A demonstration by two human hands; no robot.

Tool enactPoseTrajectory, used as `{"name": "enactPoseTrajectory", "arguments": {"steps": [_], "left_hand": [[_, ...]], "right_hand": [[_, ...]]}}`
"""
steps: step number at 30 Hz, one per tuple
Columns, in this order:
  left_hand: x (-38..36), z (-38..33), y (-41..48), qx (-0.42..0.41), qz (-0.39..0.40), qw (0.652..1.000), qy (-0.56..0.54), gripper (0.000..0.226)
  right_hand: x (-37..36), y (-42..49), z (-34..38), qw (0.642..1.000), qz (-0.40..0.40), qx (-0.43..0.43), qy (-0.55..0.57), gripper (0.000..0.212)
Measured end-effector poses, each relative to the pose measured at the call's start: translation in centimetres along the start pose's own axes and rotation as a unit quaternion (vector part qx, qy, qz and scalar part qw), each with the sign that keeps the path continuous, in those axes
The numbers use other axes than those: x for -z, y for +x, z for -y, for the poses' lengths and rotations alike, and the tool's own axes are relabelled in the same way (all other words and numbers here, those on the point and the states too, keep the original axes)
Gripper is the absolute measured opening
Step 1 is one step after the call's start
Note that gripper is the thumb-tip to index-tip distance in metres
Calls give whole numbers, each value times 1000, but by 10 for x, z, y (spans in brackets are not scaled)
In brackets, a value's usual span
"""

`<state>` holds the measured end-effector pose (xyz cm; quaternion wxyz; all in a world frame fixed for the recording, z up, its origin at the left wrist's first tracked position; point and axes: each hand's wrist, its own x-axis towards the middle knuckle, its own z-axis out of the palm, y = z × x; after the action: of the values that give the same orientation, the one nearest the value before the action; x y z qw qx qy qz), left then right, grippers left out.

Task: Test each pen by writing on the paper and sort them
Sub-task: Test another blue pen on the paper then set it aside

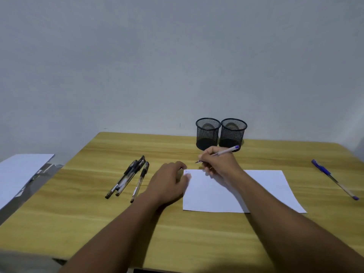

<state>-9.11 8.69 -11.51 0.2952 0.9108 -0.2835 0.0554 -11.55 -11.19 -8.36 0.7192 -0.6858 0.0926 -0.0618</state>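
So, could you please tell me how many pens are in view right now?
5, perhaps more: a pen in the right hand, its tip above the paper; a blue pen at far right; three black pens bunched left, possibly overlapping others.

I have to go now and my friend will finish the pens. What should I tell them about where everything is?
Right hand holds a clear pen with a purple end, its tip just past the top edge of the white sheet of paper.
Left hand lies flat, pinning the paper's top-left corner.
A small scribble is already in that corner.
Several black pens lie bunched left of the paper; one blue capped pen lies far right.
Two black mesh cups stand at the back; no pens show in them.
Left: finish this test, try the rest, sort all.
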Motion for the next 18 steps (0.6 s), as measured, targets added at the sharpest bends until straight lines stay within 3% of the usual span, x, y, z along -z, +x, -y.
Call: {"name": "enactPoseTrajectory", "arguments": {"steps": [4,10,14,18], "left_hand": [[-4,6,3,-16,11,999,44,50],[-6,8,4,-10,-9,1000,16,51],[-8,12,5,0,-9,1000,-3,58],[-8,13,5,8,-3,1000,-17,58]], "right_hand": [[-9,-1,-19,1000,-17,-10,-11,8],[-11,3,-15,999,-5,8,-35,10],[-13,12,-28,998,-14,51,-31,26],[-15,17,-39,997,-35,63,-39,29]]}}
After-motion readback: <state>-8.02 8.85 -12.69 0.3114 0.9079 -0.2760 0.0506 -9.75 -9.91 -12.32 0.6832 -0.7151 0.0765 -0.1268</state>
